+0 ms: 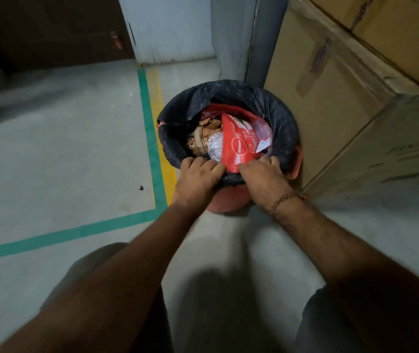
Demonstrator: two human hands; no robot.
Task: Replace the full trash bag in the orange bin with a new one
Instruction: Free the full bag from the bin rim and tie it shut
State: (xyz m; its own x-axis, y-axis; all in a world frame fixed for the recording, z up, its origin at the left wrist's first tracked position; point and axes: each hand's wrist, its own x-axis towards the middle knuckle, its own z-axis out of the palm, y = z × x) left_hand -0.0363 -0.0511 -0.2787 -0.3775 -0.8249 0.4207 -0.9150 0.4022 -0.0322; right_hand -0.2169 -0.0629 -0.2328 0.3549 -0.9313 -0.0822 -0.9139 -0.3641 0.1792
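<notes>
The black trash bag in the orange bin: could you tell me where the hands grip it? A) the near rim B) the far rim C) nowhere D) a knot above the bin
A: the left hand and right hand curl over the black trash bag at the orange bin's near rim.

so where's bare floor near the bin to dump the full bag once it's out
Bare concrete lies left of the orange bin, beyond the green floor tape, and in front of it beside the left hand. It is crowded on the right: cardboard boxes stand close beside the bin, past the right hand.
</notes>
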